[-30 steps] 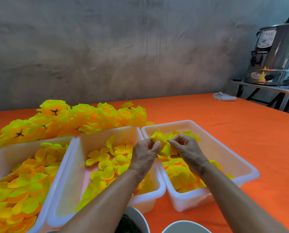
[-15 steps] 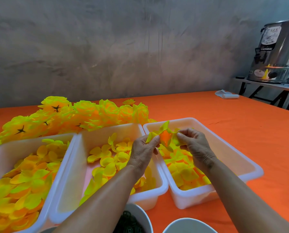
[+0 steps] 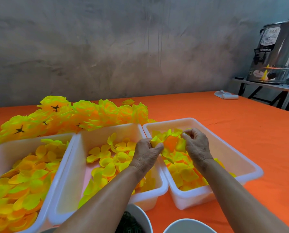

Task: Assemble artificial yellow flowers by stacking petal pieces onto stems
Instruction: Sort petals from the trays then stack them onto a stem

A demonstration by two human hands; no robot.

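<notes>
Nearest the viewer, the rims of two white bowls (image 3: 187, 223) show at the lower edge; the left one holds dark green pieces (image 3: 128, 224). Beyond them three white bins stand side by side on the orange table (image 3: 241, 132): the left bin (image 3: 44, 214), the middle bin (image 3: 150, 195) and the right bin (image 3: 251, 167), each holding loose yellow petals (image 3: 106, 162). Above the near-left corner of the right bin, the left hand (image 3: 147, 157) and the right hand (image 3: 197, 147) hold one petal piece (image 3: 169, 142) between them; each grip pinches an edge of it, fingers curled. Behind the bins lies a heap of finished flowers (image 3: 83, 113). Farther right on the table lies a white cloth (image 3: 226, 95). A steel urn (image 3: 278, 52) stands on a side stand by the grey wall (image 3: 106, 47).
</notes>
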